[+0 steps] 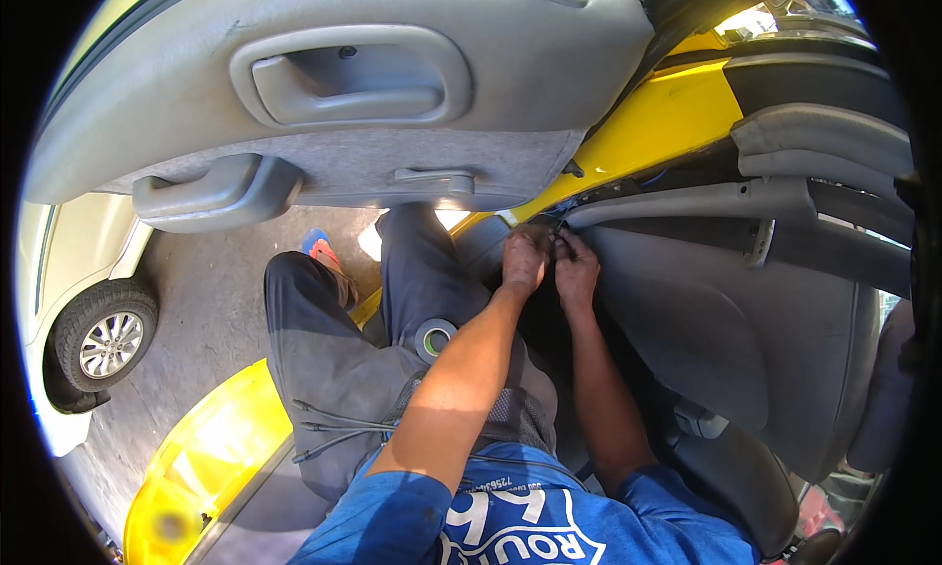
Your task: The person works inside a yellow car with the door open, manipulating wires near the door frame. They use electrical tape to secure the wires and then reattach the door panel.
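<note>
While the person crouches in an open yellow car doorway, both hands, left hand [525,258] and right hand [576,269], pinch thin dark wires [559,233] under the dashboard [687,207], likely light, bendy, best gripped by their insulation.

Car repair spot outdoors: open yellow car door [324,94], concrete ground [211,300], neighbouring car's wheel [106,341].
</note>
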`<state>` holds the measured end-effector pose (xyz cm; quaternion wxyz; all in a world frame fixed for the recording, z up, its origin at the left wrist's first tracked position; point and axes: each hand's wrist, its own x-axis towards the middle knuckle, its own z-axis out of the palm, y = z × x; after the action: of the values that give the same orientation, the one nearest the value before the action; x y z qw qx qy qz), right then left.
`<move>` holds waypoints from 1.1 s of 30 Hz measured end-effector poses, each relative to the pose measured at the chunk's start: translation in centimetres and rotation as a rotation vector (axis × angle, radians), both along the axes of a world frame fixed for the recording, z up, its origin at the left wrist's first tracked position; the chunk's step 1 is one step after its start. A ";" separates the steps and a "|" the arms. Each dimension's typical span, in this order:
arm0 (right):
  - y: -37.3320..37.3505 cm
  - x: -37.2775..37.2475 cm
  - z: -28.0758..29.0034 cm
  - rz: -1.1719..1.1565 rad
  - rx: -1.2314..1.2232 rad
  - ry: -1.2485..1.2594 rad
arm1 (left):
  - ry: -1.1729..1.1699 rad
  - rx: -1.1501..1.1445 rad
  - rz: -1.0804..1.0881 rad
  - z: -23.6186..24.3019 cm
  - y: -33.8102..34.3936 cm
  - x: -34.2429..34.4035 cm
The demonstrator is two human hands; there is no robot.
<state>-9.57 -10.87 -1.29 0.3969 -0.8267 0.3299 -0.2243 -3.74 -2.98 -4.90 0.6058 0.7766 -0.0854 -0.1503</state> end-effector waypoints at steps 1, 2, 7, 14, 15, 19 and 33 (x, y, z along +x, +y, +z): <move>-0.1 0.3 -0.1 -0.029 0.059 -0.008 | -0.008 0.005 -0.014 -0.1 0.0 0.0; -0.4 0.3 -0.1 -0.006 0.219 -0.031 | 0.009 -0.013 -0.015 -0.3 -0.1 0.0; -1.6 0.7 0.9 -0.044 0.860 -0.044 | 0.039 -0.140 -0.007 -0.6 -0.1 -0.3; -1.1 0.0 1.2 -0.091 0.682 -0.062 | -0.010 -0.097 -0.041 0.1 0.2 -0.3; -0.9 -0.1 1.0 -0.114 0.644 -0.062 | -0.006 -0.102 -0.045 0.0 0.2 -0.3; -0.5 -0.3 0.3 -0.137 0.733 -0.123 | 0.160 -0.247 -0.033 -1.2 -0.2 -0.5; -2.4 -1.1 -1.3 0.002 0.816 -0.165 | 0.789 -0.433 0.026 -0.9 0.3 0.5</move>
<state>-10.67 -13.25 -2.54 0.7172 -0.5812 0.3580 -0.1403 -3.20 -2.67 -5.76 0.7425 0.5160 0.1325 -0.4061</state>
